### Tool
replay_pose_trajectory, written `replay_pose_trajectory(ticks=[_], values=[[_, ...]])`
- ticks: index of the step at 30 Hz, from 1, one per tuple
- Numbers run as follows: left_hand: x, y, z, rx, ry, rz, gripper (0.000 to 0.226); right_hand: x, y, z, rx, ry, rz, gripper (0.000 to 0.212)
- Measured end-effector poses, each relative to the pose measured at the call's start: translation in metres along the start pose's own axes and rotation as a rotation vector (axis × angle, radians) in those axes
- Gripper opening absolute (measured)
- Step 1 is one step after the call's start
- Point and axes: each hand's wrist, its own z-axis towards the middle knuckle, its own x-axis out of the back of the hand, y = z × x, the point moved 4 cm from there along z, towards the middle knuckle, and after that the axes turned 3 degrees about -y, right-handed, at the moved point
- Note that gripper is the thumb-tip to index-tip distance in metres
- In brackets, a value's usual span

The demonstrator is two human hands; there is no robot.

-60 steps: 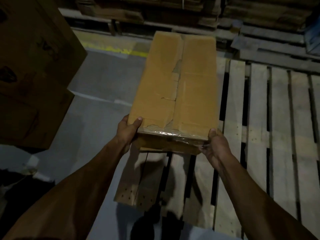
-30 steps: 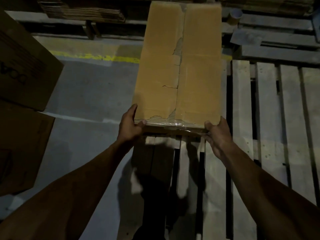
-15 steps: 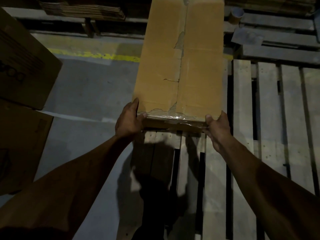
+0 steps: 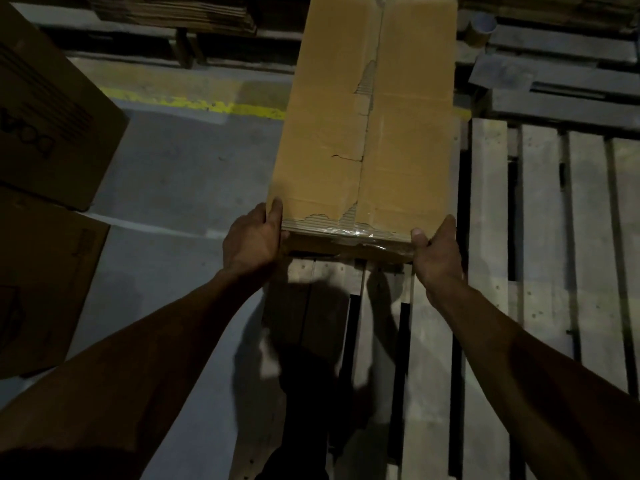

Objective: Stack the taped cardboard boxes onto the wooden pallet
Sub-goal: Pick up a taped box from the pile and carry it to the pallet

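A long tan cardboard box (image 4: pixel 367 126), taped along its near edge and torn along the centre seam, lies lengthwise over the left part of the wooden pallet (image 4: pixel 540 237). Its far end runs out of the top of the view. My left hand (image 4: pixel 251 237) grips the box's near left corner, thumb on the top face. My right hand (image 4: pixel 436 254) grips the near right corner, thumb up against the edge. Whether the box rests fully on the slats I cannot tell.
Two brown cardboard boxes (image 4: pixel 45 140) are stacked at the left on the grey concrete floor (image 4: pixel 180 174). A yellow floor line (image 4: pixel 194 105) runs behind. Flattened cardboard (image 4: pixel 173 12), more pallets (image 4: pixel 568 74) and a cardboard tube (image 4: pixel 479 27) sit at the back.
The box has moved forward and down toward the pallet's left slats. Both hands stayed on its near corners, sliding lower along the edge.
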Motion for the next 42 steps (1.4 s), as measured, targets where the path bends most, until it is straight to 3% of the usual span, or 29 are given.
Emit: replay_pose_trajectory(ticks=[5,20,24,27,30,35,42], values=[[0.009,0.006,0.002,0.009,-0.042,0.149,0.066,0.003,-0.002,0.000,0.011,-0.005,-0.069,0.066],[0.013,0.010,0.003,0.053,-0.079,0.096,0.067,0.004,-0.010,-0.007,-0.052,0.006,-0.082,0.063],[0.012,0.012,0.003,0.061,-0.156,0.071,0.082,0.006,-0.016,-0.009,-0.073,-0.029,-0.114,0.066],[0.007,0.014,-0.009,0.160,-0.224,-0.029,0.089,0.009,-0.016,-0.021,-0.118,-0.049,-0.126,0.069],[0.006,0.016,-0.031,0.221,-0.194,-0.096,0.079,0.015,-0.009,-0.053,-0.146,-0.076,-0.158,0.069],[0.016,0.028,-0.096,0.264,-0.275,-0.127,0.060,0.040,0.012,-0.132,-0.137,-0.189,-0.317,0.052],[0.075,0.069,-0.223,0.251,-0.277,-0.241,0.050,0.113,0.014,-0.262,-0.078,-0.255,-0.221,0.049]])
